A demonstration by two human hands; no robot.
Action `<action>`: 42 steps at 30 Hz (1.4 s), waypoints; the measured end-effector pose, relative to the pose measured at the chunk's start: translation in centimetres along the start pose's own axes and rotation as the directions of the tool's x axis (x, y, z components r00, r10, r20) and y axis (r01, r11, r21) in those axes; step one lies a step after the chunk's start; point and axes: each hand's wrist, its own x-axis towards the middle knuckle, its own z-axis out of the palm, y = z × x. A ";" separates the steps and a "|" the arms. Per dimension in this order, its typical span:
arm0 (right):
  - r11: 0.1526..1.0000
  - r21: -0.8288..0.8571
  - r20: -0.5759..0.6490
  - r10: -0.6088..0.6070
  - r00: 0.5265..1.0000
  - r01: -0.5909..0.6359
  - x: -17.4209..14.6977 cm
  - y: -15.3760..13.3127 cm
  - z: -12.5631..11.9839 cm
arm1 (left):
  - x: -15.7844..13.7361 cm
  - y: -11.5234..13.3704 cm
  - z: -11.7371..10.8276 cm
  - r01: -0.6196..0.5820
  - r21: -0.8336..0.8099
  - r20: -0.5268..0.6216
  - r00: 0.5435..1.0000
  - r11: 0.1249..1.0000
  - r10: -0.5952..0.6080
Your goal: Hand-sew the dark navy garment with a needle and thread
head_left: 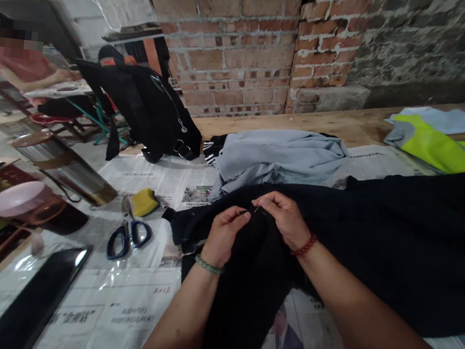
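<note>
Dark trousers [360,234] lie spread over the newspaper-covered table, with their waistband toward the left. My left hand [226,232], with a green bead bracelet at the wrist, pinches a fold of the dark cloth between thumb and fingers. Close to it, my right hand [284,217], wearing a red bead bracelet, is closed in a pinch on a thin, shiny needle [257,208]. The needle's tip points down toward the cloth by my left fingertips. Any thread is too fine to make out.
Left of the trousers lie blue-handled scissors [128,238], a yellow sponge [145,202] and a black phone or tablet [37,301]. A steel flask [67,167], a cup [39,206] and a black bag [139,108] stand beyond. Grey clothing [280,155] lies behind. A person [22,64] sits far left.
</note>
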 end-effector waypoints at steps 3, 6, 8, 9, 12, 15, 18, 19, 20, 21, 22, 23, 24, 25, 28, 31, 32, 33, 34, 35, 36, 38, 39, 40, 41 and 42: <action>0.995 0.084 0.005 0.060 0.998 -0.060 -0.1 0.1 0.2 | -0.1 0.0 -0.1 -0.002 0.001 0.011 1.000 1.000 0.002; 0.986 0.138 0.012 0.092 0.996 -0.093 -0.2 0.1 0.4 | -0.1 -0.1 -0.2 0.017 -0.005 0.022 1.000 1.000 -0.017; 0.982 0.156 0.017 0.106 0.994 -0.107 -0.1 0.1 0.3 | -0.1 -0.2 -0.3 0.032 -0.013 0.025 0.999 0.999 -0.032; 0.980 0.162 0.019 0.113 0.993 -0.115 0.0 0.1 0.2 | -0.1 -0.1 -0.3 0.039 -0.015 0.025 0.999 0.999 -0.039; 0.976 0.204 -0.015 0.082 0.997 -0.077 0.7 0.3 -0.7 | -0.1 -0.1 -0.4 0.059 -0.015 0.013 0.998 0.998 -0.059; 0.970 0.243 -0.052 0.001 0.999 0.012 1.4 0.2 -1.9 | 0.0 -0.1 -0.3 0.064 -0.001 0.003 0.998 0.998 -0.064; 0.969 0.247 -0.006 0.011 1.000 -0.009 1.6 -0.2 -2.4 | 0.0 -0.2 -0.2 0.067 0.010 -0.003 0.998 0.998 -0.067; 0.967 0.253 0.016 0.026 1.000 -0.030 1.6 -0.3 -2.4 | 0.0 -0.2 -0.2 0.072 0.014 -0.007 0.997 0.997 -0.072; 0.963 0.265 0.037 0.044 0.998 -0.052 1.5 -0.5 -2.4 | 0.1 -0.2 -0.2 0.078 0.016 -0.009 0.997 0.997 -0.078; 0.956 0.284 0.054 0.061 0.997 -0.074 1.4 -0.7 -2.3 | 0.1 -0.2 -0.2 0.082 0.017 -0.012 0.997 0.996 -0.082; 0.947 0.308 0.067 0.078 0.995 -0.095 1.4 -0.8 -2.3 | 0.1 -0.1 -0.1 0.083 0.018 -0.017 0.996 0.996 -0.083; 0.935 0.334 0.078 0.096 0.992 -0.117 1.4 -1.0 -2.4 | 0.1 -0.1 -0.1 0.080 0.020 -0.022 0.997 0.997 -0.079; 0.923 0.358 0.089 0.116 0.989 -0.141 1.4 -1.1 -2.6 | 0.1 -0.1 -0.1 0.077 0.021 -0.027 0.997 0.997 -0.076; 0.912 0.374 0.104 0.137 0.985 -0.167 1.5 -1.1 -2.8 | 0.1 -0.1 -0.1 0.076 0.022 -0.030 0.997 0.997 -0.075; 0.903 0.381 0.135 0.157 0.978 -0.198 1.7 -1.2 -3.5 | 0.2 -0.1 -0.1 0.071 0.020 -0.045 0.997 0.997 -0.070; 0.915 0.390 0.098 0.072 0.993 -0.105 1.9 -1.2 -4.0 | 0.2 -0.2 0.0 0.055 0.018 -0.058 0.997 0.998 -0.054; 0.915 0.398 0.075 0.034 0.997 -0.061 2.0 -1.3 -4.0 | 0.2 -0.1 0.0 0.054 0.016 -0.055 0.997 0.998 -0.053; 0.913 0.407 0.053 -0.002 0.999 -0.019 2.0 -1.3 -4.0 | 0.2 -0.1 -0.1 0.055 0.011 -0.049 0.997 0.998 -0.054; 0.908 0.418 0.031 -0.036 0.999 0.020 2.0 -1.4 -4.0 | 0.2 -0.1 -0.1 0.056 0.006 -0.044 0.997 0.998 -0.056; 0.902 0.428 0.010 -0.069 0.998 0.058 2.0 -1.5 -4.0 | 0.2 -0.1 -0.1 0.058 0.002 -0.041 0.997 0.998 -0.058; 0.897 0.433 -0.010 -0.098 0.995 0.092 2.0 -1.5 -4.0 | 0.1 0.0 -0.1 0.059 -0.001 -0.040 0.997 0.998 -0.059; 0.895 0.424 -0.043 -0.135 0.990 0.140 1.9 -1.6 -4.0 | 0.1 0.0 -0.1 0.057 -0.003 -0.046 0.997 0.998 -0.057; 0.898 0.412 -0.054 -0.144 0.988 0.154 2.0 -1.7 -4.0 | 0.1 0.0 -0.1 0.059 -0.004 -0.049 0.997 0.998 -0.059; 0.902 0.401 -0.061 -0.150 0.987 0.162 2.0 -1.7 -4.1 | 0.1 0.0 -0.1 0.062 -0.006 -0.049 0.997 0.998 -0.062; 0.903 0.395 -0.064 -0.155 0.986 0.167 2.0 -1.7 -4.1 | 0.1 0.0 -0.1 0.066 -0.010 -0.047 0.997 0.998 -0.067; 0.901 0.397 -0.065 -0.161 0.985 0.173 2.0 -1.7 -4.1 | 0.1 -0.1 -0.1 0.070 -0.014 -0.046 0.996 0.997 -0.071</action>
